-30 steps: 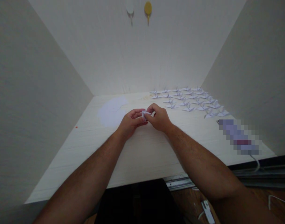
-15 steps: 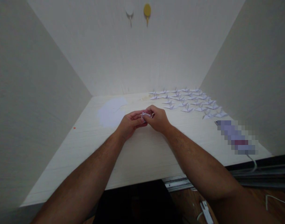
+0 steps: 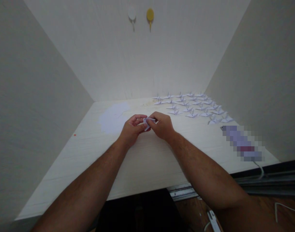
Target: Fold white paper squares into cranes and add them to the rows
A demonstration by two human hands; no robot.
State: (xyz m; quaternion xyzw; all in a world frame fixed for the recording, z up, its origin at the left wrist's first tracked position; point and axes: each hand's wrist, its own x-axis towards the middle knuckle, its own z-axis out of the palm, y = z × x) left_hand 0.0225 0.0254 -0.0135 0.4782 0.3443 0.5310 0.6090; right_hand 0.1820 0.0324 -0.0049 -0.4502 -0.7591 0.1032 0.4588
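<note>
A small piece of folded white paper (image 3: 147, 122) is between my two hands, held above the middle of the table. My left hand (image 3: 133, 129) grips its left side with thumb and fingers. On the other side, my right hand (image 3: 162, 125) pinches the paper between thumb and forefinger. The fingers cover much of the paper, so its exact folded shape is hard to make out. Beyond my right hand, several folded paper cranes (image 3: 192, 115) stand in rows at the back right. White paper sheets (image 3: 111, 120) lie spread behind my left hand.
The pale table (image 3: 147, 170) has walls at the back and both sides. A blurred-out device (image 3: 241, 143) with a cable (image 3: 261, 169) lies near the right edge. Two hooks, one white (image 3: 132, 14) and one yellow (image 3: 150, 15), hang on the back wall. A small orange spot (image 3: 75, 135) marks the left side.
My fingers have shifted on the folded paper, and more of it shows between them. The left fingers have spread a little. The whole view has tilted slightly.
</note>
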